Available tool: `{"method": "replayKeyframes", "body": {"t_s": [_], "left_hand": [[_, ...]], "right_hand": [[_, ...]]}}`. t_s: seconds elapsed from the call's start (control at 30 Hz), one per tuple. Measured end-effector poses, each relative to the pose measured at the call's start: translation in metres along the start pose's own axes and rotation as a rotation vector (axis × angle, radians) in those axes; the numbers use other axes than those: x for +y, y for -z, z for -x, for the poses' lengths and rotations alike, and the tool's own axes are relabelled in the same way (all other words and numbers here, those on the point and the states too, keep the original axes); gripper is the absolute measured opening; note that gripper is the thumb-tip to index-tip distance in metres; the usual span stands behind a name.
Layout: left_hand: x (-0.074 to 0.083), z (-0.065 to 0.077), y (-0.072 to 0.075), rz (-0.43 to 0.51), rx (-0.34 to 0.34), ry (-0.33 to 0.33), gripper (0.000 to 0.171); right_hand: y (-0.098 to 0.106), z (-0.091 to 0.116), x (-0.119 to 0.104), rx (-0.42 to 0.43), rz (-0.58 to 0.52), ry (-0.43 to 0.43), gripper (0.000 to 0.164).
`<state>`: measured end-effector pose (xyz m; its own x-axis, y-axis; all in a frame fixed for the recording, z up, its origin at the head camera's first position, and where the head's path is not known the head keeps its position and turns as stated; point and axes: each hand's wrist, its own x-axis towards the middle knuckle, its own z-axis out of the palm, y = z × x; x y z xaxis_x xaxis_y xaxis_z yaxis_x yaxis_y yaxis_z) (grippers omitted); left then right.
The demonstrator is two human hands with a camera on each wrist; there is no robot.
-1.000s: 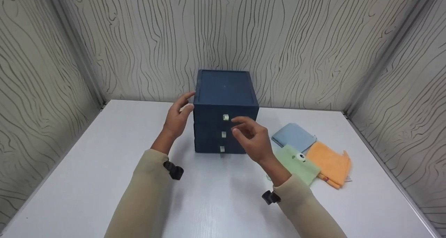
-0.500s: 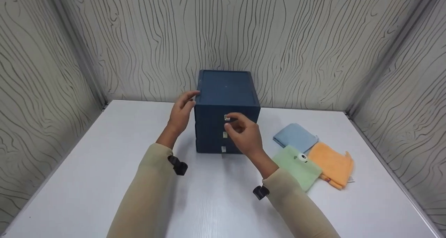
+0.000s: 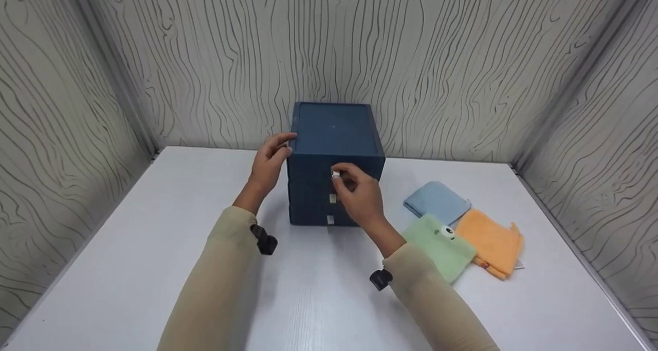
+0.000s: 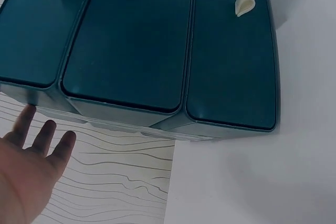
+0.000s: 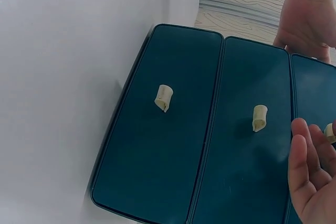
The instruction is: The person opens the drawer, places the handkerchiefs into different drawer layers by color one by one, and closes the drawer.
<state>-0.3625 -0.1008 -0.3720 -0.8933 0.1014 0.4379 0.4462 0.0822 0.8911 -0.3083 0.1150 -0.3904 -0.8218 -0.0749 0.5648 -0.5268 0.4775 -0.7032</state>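
A dark blue drawer cabinet (image 3: pixel 336 130) with three stacked drawers stands upright on the white table, its drawers closed. Each front bears a small cream loop tab, such as the middle tab (image 5: pixel 260 117) and the bottom tab (image 5: pixel 164 97). My right hand (image 3: pixel 361 194) pinches the top drawer's pull tab (image 3: pixel 336 174) between thumb and fingers. At the cabinet's upper left edge, my left hand (image 3: pixel 267 163) rests with its fingers on the top rim. In the left wrist view, its spread fingers (image 4: pixel 44 136) reach along the cabinet's side.
Right of the cabinet lie a folded blue cloth (image 3: pixel 436 202), an orange cloth (image 3: pixel 491 240) and a green cloth (image 3: pixel 437 248) with a cartoon eye, the green overlapping the others. A wood-grain patterned wall (image 3: pixel 329 48) rises close behind the cabinet.
My right hand has moved left and slightly up to the top drawer's tab and now pinches it. My left hand has shifted slightly right, its fingers coming onto the cabinet's top edge.
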Motion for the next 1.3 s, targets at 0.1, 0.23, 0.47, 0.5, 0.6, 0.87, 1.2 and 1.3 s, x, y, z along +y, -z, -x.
{"method": "replayKeyframes", "body": {"t_s": [0.1,0.23,0.47,0.5,0.6,0.87,1.2,1.3], "left_hand": [[0.0,0.001,0.001,-0.011,-0.006,0.004,0.037],[-0.001,0.0,0.001,-0.02,-0.011,0.027,0.037],[0.005,0.002,0.002,-0.026,-0.004,0.07,0.037],[0.005,0.002,0.002,-0.026,0.001,0.072,0.037],[0.0,0.001,0.001,-0.039,0.019,0.06,0.037],[-0.001,0.002,-0.002,-0.073,0.048,0.036,0.036],[-0.003,0.003,-0.004,-0.046,0.057,0.029,0.036],[-0.003,0.002,-0.004,-0.045,0.051,0.028,0.037]], "right_hand": [[-0.002,-0.001,0.0,0.001,-0.014,-0.003,0.016],[-0.003,-0.002,0.0,0.004,-0.046,-0.008,0.015],[-0.004,-0.001,0.001,-0.003,-0.109,-0.018,0.015],[-0.004,-0.001,0.001,-0.003,-0.112,-0.022,0.015],[-0.004,0.0,0.003,-0.002,-0.129,-0.029,0.014],[-0.005,0.003,0.003,0.009,-0.186,-0.061,0.011],[0.0,0.011,-0.019,0.032,-0.171,-0.063,0.012],[0.006,0.014,-0.032,0.015,-0.195,-0.055,0.012]]}}
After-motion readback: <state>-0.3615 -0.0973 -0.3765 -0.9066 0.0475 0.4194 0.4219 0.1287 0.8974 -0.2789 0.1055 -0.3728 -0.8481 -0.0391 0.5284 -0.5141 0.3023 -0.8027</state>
